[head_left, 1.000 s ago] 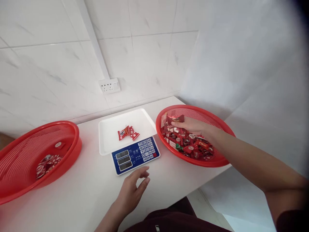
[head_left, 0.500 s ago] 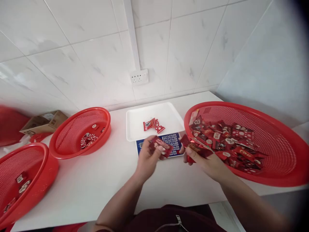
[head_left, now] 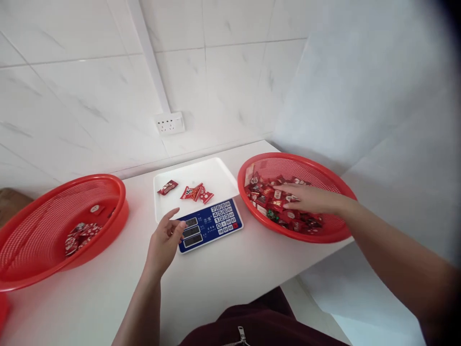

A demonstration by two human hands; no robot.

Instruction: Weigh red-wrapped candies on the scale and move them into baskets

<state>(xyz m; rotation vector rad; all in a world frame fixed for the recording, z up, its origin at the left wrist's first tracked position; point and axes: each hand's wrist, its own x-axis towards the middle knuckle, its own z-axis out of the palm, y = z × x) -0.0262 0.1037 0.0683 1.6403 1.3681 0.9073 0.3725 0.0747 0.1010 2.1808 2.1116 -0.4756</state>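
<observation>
My left hand [head_left: 164, 240] hovers at the left corner of the blue scale panel [head_left: 207, 226], its fingers apart and nothing in them. Behind the panel lies the white scale tray [head_left: 216, 170]. It carries a dark red snack packet [head_left: 167, 187] on the left and two brighter red packets [head_left: 192, 192] touching each other near the middle. My right hand [head_left: 309, 198] reaches into the right red basket [head_left: 334, 185], fingers stretched out over a heap of small red snack packets [head_left: 277, 204]. Its fingertips touch the heap; I see nothing gripped.
Another red basket [head_left: 117, 192] stands at the left with a few packets [head_left: 81, 238] inside. Part of a further red basket [head_left: 3, 307] shows at the lower left edge. A cardboard box [head_left: 12, 204] is behind. A socket [head_left: 170, 123] sits on the tiled wall.
The packets have left both hands. A dark red packet now lies on the tray's left side. My right hand has moved into the right basket, and the view has turned right.
</observation>
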